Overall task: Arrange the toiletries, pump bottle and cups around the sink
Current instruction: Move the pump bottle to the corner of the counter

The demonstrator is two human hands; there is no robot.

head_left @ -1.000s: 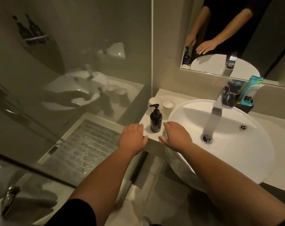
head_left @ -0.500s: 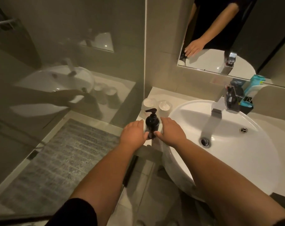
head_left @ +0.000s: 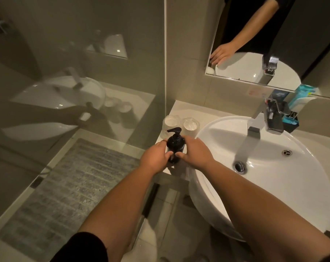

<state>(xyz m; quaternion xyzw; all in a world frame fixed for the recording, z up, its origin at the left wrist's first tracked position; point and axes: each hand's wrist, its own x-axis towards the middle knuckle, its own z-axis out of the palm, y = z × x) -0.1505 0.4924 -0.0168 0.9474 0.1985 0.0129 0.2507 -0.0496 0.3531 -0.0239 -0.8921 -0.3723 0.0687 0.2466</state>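
The black pump bottle point(head_left: 175, 146) is clasped from both sides by the left hand point(head_left: 156, 157) and right hand point(head_left: 195, 155), on the worktop point(head_left: 181, 108) at frame centre, before two cups point(head_left: 180, 124).

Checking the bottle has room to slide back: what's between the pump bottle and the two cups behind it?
Nothing: the head view shows no object between the pump bottle and the two cups, only a sliver of countertop.

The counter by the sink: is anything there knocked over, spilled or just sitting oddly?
Nothing stands out. The black pump bottle stands upright on the counter, held between the left hand and right hand. Two cups stand side by side behind it. No spill shows on the counter or in the sink.
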